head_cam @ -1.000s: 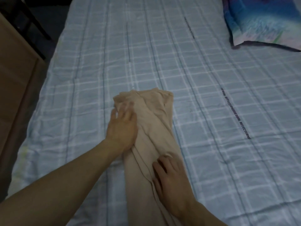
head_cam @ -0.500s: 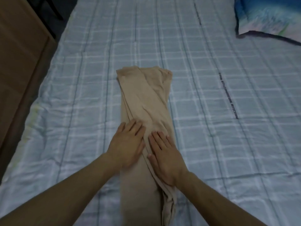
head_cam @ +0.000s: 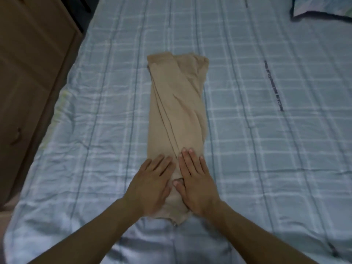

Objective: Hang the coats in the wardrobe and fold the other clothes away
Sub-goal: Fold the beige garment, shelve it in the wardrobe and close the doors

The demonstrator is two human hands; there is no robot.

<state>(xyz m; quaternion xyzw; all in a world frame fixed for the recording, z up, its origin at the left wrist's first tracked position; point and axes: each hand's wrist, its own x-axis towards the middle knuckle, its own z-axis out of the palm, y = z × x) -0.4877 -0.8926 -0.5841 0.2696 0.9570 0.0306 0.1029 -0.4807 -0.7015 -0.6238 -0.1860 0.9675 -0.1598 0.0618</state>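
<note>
A beige garment (head_cam: 176, 103) lies folded into a long narrow strip on the bed, running away from me. My left hand (head_cam: 152, 185) rests flat on its near left part, fingers spread. Beside it, my right hand (head_cam: 196, 180) presses flat on the near right part, thumb touching the left hand's edge. Neither hand grips the cloth. The strip's near end pokes out below both palms; its far end is squared off.
The bed (head_cam: 266, 149) wears a light blue checked sheet. A brown wooden cabinet (head_cam: 32, 77) stands along the bed's left side. A blue patterned pillow's (head_cam: 322, 6) corner shows at the top right.
Both hands have slid down the garment toward its near end, smoothing it flat. The view has tilted, so the whole strip now shows.
</note>
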